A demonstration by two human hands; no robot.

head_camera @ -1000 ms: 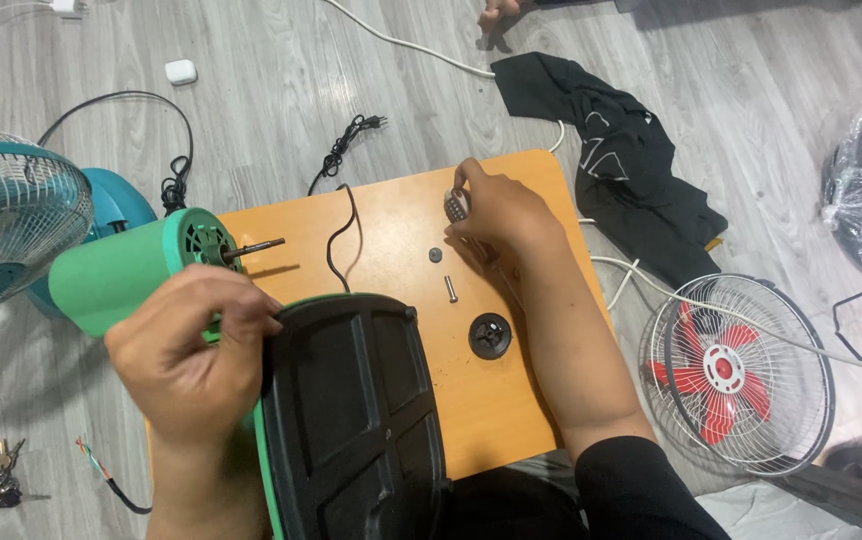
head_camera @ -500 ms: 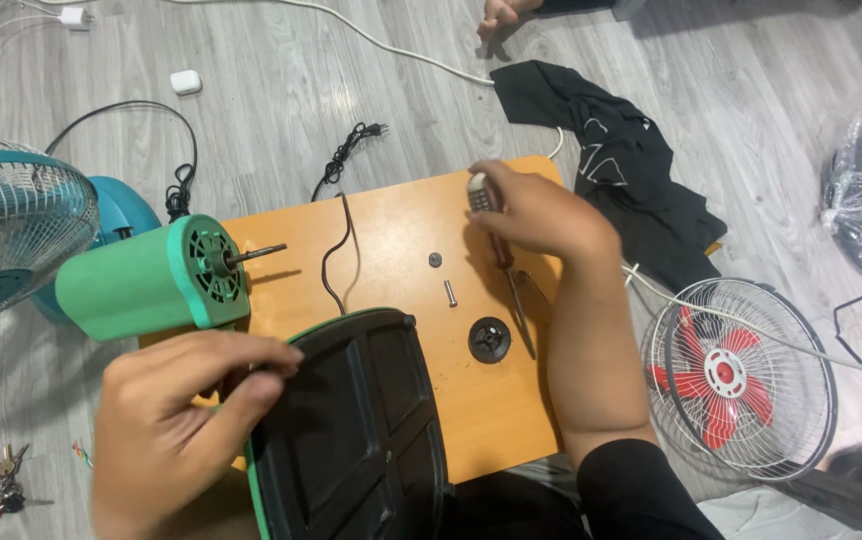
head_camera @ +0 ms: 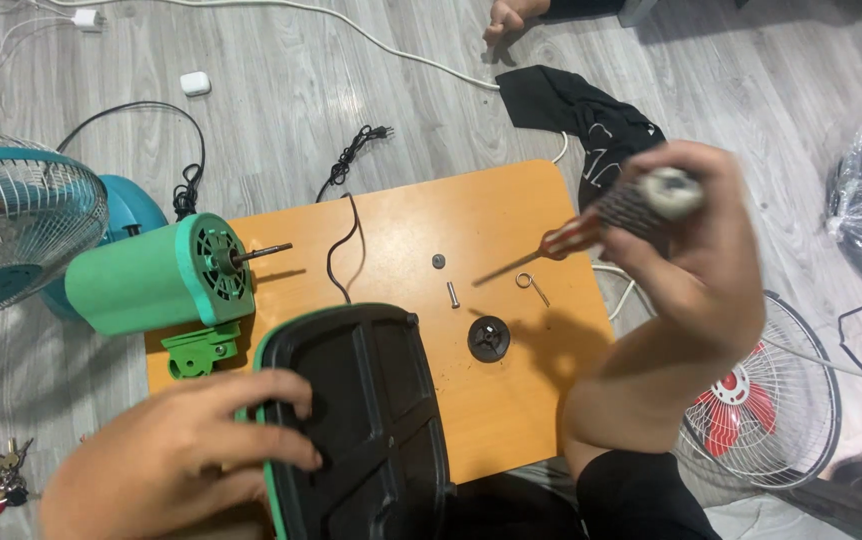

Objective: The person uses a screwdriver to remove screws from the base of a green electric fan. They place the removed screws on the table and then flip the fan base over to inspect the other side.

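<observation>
My right hand point(head_camera: 696, 270) is raised over the orange board point(head_camera: 496, 420) and grips a screwdriver point(head_camera: 611, 215) with a dark ribbed handle and red neck, its tip pointing down-left. My left hand point(head_camera: 176, 455) rests on the left rim of the black fan base point(head_camera: 366, 430) with a green edge, fingers spread on it. The green fan motor housing point(head_camera: 156, 275) lies on its side at the board's left end, shaft pointing right. A screw point(head_camera: 453, 294), a washer point(head_camera: 438, 261), a wire clip point(head_camera: 531, 286) and a round black knob point(head_camera: 489, 338) lie loose on the board.
A teal fan with a wire guard point(head_camera: 11, 230) stands at the left. Another guard with red blades point(head_camera: 766, 400) lies on the floor at the right. Dark cloth point(head_camera: 586, 120), cables, a white charger case point(head_camera: 195, 83) and keys point(head_camera: 1, 475) lie around. Another person's hand point(head_camera: 511, 15) shows at the top.
My right hand has lifted the screwdriver off the board's far edge, up toward the camera. My left hand has slid from the motor housing down onto the black base's rim.
</observation>
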